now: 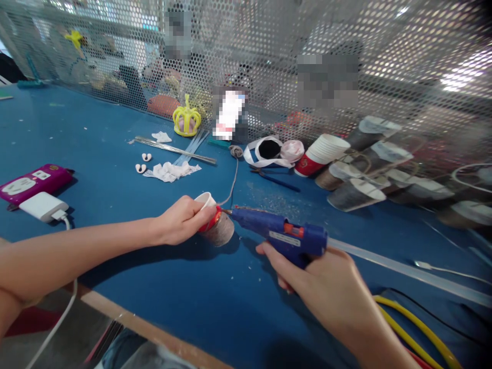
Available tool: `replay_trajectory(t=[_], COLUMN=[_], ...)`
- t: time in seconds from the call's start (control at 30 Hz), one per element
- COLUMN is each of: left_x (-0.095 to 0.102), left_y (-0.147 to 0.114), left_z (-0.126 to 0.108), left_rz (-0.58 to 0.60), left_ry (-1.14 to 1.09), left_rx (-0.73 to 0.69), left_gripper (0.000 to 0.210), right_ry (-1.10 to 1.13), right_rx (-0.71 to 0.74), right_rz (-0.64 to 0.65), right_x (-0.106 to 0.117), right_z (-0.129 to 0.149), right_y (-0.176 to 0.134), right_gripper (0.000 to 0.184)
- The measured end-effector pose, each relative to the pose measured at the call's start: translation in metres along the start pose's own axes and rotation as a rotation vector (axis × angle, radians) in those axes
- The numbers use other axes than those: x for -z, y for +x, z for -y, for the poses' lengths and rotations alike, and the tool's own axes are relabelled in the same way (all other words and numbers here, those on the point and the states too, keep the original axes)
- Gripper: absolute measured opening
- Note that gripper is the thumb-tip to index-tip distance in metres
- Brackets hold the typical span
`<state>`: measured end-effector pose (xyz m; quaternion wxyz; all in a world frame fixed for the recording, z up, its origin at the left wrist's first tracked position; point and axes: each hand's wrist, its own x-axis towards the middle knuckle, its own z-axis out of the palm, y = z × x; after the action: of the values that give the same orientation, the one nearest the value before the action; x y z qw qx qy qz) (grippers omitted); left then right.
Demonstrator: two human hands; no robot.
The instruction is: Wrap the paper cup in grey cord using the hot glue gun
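My left hand (182,219) is closed around a paper cup (220,230) tilted above the blue table. Grey-brown cord covers the cup's lower part, while a red band and the white rim show near my fingers. A strand of cord (234,179) runs from the cup to a small ball of cord (236,150) behind it. Wrapped round the handle of a blue glue gun (279,229), my right hand (323,284) points its nozzle at the cup's red band, touching or very close. A long clear glue stick (400,270) sticks out of the gun's back.
Cord-wrapped cups (355,195) and stacked paper cups (326,151) stand at the right rear. Behind them rises a perforated metal screen (269,46). Dark pliers (279,182) lie mid-table. A purple power strip (36,183) with a white charger (44,206) is at left.
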<state>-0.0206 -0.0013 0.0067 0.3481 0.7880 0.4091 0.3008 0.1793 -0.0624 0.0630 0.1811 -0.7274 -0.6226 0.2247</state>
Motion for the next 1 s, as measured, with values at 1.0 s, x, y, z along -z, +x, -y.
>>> replay_trajectory(t=[1.0], left_x=[0.0002], left_y=[0.0007], left_z=[0.0004], left_rz=[-0.009], left_ry=[-0.026], left_rx=[0.019], left_gripper=[0.044], right_ry=[-0.025], right_rx=[0.033], right_rz=[-0.002], right_x=[-0.0005], right_z=[-0.0015], right_y=[-0.0023], right_gripper=[0.029])
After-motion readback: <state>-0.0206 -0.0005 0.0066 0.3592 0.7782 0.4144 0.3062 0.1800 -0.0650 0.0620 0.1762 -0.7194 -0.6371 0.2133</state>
